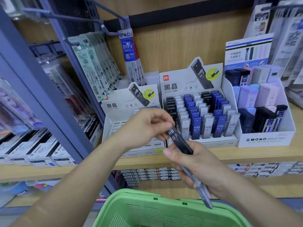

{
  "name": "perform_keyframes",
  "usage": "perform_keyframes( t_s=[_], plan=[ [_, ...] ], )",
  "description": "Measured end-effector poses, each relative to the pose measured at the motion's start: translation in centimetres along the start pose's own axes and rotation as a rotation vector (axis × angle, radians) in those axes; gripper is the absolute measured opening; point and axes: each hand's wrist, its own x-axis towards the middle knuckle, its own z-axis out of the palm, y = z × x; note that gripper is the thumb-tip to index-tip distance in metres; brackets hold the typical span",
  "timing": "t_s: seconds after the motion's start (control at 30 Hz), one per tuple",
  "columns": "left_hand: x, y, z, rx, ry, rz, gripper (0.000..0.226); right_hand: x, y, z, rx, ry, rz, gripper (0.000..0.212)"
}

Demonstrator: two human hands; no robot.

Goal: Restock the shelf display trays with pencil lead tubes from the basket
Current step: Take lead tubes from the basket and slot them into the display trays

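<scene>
My right hand (193, 164) grips a bunch of pencil lead tubes; a black tube (179, 140) sticks up from it and grey ones (203, 194) stick out below. My left hand (147, 126) pinches the top end of the black tube. Both hands hover in front of the left display tray (114, 126), whose visible slots hold nothing. The right display tray (201, 112) beside it is filled with black, white and blue HB 0.7 tubes. The green basket (147, 210) sits below my hands; its inside shows no tubes.
A white MONO graph box (265, 128) with dark and pastel lead cases stands at the right on the wooden shelf (246, 154). Hanging refill packs (98, 68) fill the pegs at upper left. Boxed pens (32, 151) line the left shelf.
</scene>
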Motion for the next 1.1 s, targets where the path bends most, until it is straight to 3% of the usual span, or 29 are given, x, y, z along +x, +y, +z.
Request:
perform_keyframes(
  t_s=[0.07, 0.13, 0.2, 0.4, 0.63, 0.77, 1.0, 1.1],
  plan=[
    [0.1, 0.0, -1.7, 0.013, 0.214, 0.008, 0.014, 0.2, 0.3, -0.3, 0.001, 0.063, 0.036, 0.055],
    [-0.2, -0.1, -3.8, 0.148, 0.387, 0.029, 0.013, 0.3, 0.5, -0.5, 0.027, 0.106, 0.064, 0.048],
    [-0.7, -0.5, -5.1, 0.278, 0.441, 0.032, 0.014, 0.4, 0.5, -0.6, 0.076, 0.140, 0.087, 0.036],
    [-1.0, -2.1, -4.2, 0.552, 0.336, -0.025, 0.003, 0.6, 0.4, -0.6, 0.205, 0.177, 0.145, 0.037],
    [-1.0, -1.9, -4.1, 0.534, 0.274, -0.041, 0.011, 0.8, 0.2, -0.8, 0.311, 0.217, 0.157, 0.034],
    [-1.0, -2.2, -4.2, 0.607, 0.254, -0.036, 0.001, 1.0, 0.2, -0.9, 0.401, 0.233, 0.162, 0.034],
    [-0.7, -3.7, -3.2, 0.575, 0.285, -0.018, 0.011, 0.9, -0.3, -0.7, 0.555, 0.235, 0.118, 0.024],
    [-0.7, -3.9, -3.5, 0.774, 0.288, 0.131, 0.013, 0.7, -0.6, -0.4, 0.611, 0.242, 0.100, 0.018]
  ],
)
